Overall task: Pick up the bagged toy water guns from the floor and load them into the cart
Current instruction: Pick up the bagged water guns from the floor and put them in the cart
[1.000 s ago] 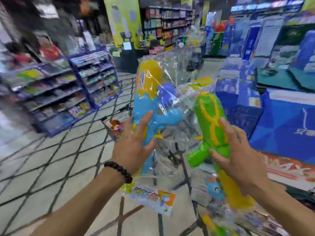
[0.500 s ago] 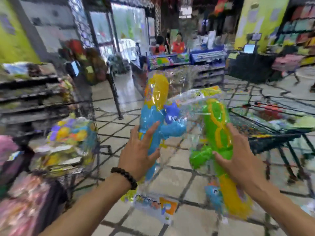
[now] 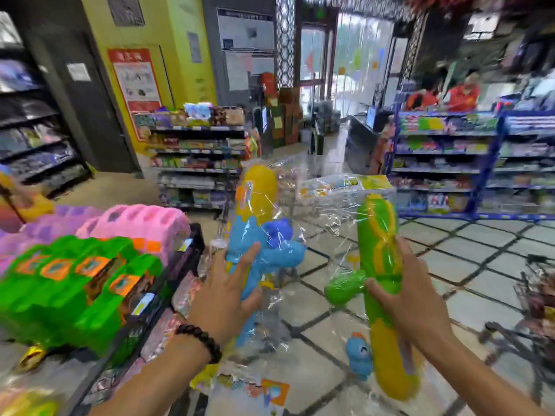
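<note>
Blue-and-yellow water gun point(image 3: 258, 232): smooth glossy plastic, inside a clear crinkled film bag point(image 3: 324, 223) that catches glare. Green-and-yellow water gun point(image 3: 379, 235), right of centre: same shiny moulded plastic, also under film. Printed paper header card point(image 3: 345, 184) at the bag top, another at bottom centre. Beaded bracelet point(image 3: 200, 340), lower centre: dark, matt-looking beads. Floor tiles point(image 3: 468, 265): smooth, slight sheen. Wire cart point(image 3: 537, 298), right edge: dark metal, blurred.
</note>
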Demonstrator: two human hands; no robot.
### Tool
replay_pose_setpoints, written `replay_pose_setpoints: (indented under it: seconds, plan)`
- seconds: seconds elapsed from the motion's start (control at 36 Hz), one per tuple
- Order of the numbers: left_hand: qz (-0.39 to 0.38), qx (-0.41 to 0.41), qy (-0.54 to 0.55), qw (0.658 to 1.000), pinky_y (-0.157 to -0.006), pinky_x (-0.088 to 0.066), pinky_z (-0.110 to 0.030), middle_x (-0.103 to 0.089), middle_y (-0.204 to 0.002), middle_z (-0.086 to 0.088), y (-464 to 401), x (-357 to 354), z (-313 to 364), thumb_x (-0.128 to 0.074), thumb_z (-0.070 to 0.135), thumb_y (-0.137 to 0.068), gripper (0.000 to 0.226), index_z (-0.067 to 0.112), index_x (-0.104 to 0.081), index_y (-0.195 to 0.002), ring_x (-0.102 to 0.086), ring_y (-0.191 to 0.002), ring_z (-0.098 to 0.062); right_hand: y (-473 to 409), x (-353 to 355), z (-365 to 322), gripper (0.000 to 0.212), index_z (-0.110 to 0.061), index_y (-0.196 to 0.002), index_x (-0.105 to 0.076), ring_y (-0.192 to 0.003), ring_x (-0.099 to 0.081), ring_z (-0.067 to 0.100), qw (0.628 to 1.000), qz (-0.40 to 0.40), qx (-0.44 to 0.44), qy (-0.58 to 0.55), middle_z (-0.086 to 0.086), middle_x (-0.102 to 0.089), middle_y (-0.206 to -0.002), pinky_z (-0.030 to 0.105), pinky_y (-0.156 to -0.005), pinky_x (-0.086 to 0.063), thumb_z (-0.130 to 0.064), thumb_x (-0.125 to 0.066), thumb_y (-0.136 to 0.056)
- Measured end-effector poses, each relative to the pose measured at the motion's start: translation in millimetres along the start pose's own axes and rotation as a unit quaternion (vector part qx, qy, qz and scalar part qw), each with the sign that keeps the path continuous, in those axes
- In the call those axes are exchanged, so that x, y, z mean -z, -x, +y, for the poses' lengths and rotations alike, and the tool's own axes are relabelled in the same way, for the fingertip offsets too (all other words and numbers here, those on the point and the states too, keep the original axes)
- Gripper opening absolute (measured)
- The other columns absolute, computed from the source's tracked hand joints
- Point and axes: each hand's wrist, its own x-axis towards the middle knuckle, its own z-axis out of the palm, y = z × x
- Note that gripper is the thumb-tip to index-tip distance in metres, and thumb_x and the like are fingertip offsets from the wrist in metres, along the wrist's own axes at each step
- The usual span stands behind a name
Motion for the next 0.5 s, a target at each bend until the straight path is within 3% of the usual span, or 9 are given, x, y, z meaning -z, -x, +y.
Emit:
replay_pose_setpoints:
  seconds: [0.11, 0.28, 0.39, 0.5]
  plan:
    - [0.003, 0.046, -0.006, 0.999, -0.058, -0.043, -0.034, -0.024, -0.145, -0.005, -14, 2, -57, -0.069, 0.051, -0.085, 0.089, 0.062, -0.012, -0.152, -0.064, -0.087, -0.038, -31, -49, -30, 0.106, -0.064, -0.153, -0.004, -0.118, -0.059, 0.025, 1.000, -0.021, 0.021, -0.005, -0.005, -0.046, -0.140, 0.044, -0.075, -0.049, -0.060, -0.077, -0.076]
    - [-0.012, 0.098, -0.011, 0.995, -0.060, -0.046, -0.035, -0.023, -0.147, -0.009, -40, -14, -115, -0.066, 0.054, -0.088, 0.086, 0.063, -0.008, -0.151, -0.064, -0.087, -0.038, -82, -112, -51, 0.105, -0.066, -0.152, -0.004, -0.103, -0.059, 0.020, 0.999, -0.041, 0.028, -0.006, -0.007, -0.047, -0.135, 0.037, -0.062, -0.041, -0.062, -0.077, -0.077]
    - [-0.015, 0.118, -0.021, 0.993, -0.065, -0.058, -0.042, -0.024, -0.147, -0.010, -73, -29, -144, -0.067, 0.052, -0.087, 0.088, 0.065, -0.006, -0.150, -0.065, -0.090, -0.036, -126, -155, -51, 0.106, -0.062, -0.154, -0.005, -0.124, -0.055, 0.021, 0.998, -0.050, 0.043, -0.012, -0.007, -0.045, -0.147, 0.038, -0.070, -0.042, -0.059, -0.078, -0.077]
    - [-0.019, 0.138, -0.049, 0.989, -0.064, -0.056, -0.040, -0.031, -0.145, -0.011, -120, -44, -165, -0.068, 0.052, -0.086, 0.088, 0.062, -0.011, -0.151, -0.065, -0.094, -0.036, -177, -199, -48, 0.107, -0.063, -0.154, -0.005, -0.128, -0.054, 0.022, 0.997, -0.064, 0.042, -0.027, -0.008, -0.042, -0.153, 0.042, -0.077, -0.047, -0.059, -0.078, -0.076]
